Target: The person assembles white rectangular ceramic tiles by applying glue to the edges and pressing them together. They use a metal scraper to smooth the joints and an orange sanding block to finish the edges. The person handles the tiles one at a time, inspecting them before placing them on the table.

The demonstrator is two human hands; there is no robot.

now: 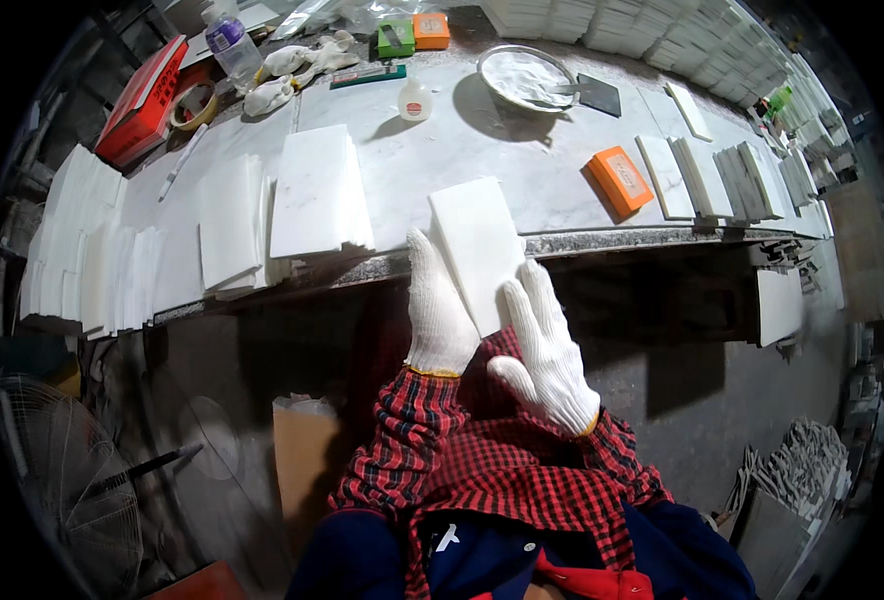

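Observation:
A white rectangular tile (480,250) is tilted over the table's front edge, its far end above the tabletop. My left hand (436,318), in a white knitted glove, grips the tile along its left side, with some fingers hidden behind it. My right hand (547,352), gloved alike, lies against the tile's lower right edge, fingers stretched and thumb apart. Left of the tile stands a stack of white tiles (312,195) on the tabletop. An orange box (620,181) lies to the right.
The marble-like table (392,180) carries a bowl of white powder (527,78), a small bottle (415,101), a red box (144,100) and a tape roll (194,106). More tile stacks (67,240) line the left; others (702,178) stand right. A fan (67,480) is lower left.

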